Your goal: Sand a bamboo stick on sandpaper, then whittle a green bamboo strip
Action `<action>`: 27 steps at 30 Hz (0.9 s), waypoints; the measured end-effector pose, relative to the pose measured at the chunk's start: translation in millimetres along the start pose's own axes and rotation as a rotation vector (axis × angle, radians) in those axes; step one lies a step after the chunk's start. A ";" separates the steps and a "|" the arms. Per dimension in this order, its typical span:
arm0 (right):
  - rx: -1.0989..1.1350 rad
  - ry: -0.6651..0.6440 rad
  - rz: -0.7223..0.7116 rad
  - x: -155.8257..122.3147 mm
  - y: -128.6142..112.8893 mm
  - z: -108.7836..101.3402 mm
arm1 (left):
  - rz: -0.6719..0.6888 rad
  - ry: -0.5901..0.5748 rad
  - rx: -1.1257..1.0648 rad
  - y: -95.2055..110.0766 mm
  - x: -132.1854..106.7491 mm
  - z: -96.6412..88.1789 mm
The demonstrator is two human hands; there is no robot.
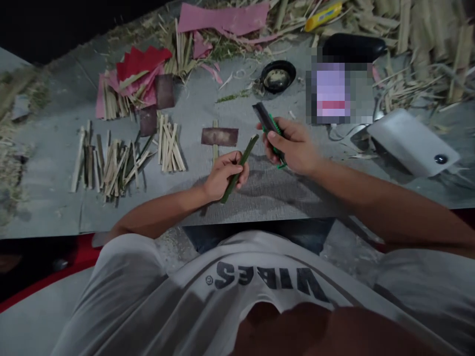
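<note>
In my left hand [227, 174] is a green bamboo strip [249, 151], gripped between thumb and fingers and slanting up to the right. My right hand [291, 143] is closed around a box cutter [267, 121] with a dark body and green edges. Its tip points up and left, a short way from the strip's upper end. Just beyond my left hand, a brown piece of sandpaper [219, 137] lies across a pale bamboo stick [215, 153]. The two hands are apart.
Piles of cut sticks [117, 168] and a smaller bundle [171, 143] lie at left. Behind are red sandpaper [143, 62], pink sheets [222, 19] and a black dish [278, 76]. A white power bank [413, 141], cables, a yellow tube [322, 16] and shavings occupy the right.
</note>
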State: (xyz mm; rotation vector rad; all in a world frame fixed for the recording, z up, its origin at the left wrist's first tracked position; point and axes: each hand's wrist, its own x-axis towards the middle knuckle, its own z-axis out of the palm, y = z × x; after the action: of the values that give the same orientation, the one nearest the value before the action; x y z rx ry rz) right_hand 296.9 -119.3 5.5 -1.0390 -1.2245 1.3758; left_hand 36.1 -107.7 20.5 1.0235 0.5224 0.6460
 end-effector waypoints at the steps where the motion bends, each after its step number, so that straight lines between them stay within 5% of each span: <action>1: 0.040 -0.010 0.012 -2.7 -2.3 3.1 | -0.010 -0.021 -0.025 1.5 -2.4 0.7; 8: 0.099 -0.027 0.055 -4.2 -1.2 0.7 | -0.084 -0.005 -0.058 1.7 -0.6 1.7; 17: 0.128 -0.041 0.089 -3.7 -6.3 1.7 | 0.057 0.117 -0.094 -11.8 7.0 3.9; 27: 0.082 -0.018 0.063 -2.6 -6.6 0.0 | 0.069 0.068 -0.092 -12.5 8.4 2.1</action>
State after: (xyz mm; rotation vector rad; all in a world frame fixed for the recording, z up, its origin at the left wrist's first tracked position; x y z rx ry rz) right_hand 298.0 -121.8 12.0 -1.0173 -1.1475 1.4749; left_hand 46.4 -107.6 9.3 0.9385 0.5143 0.7616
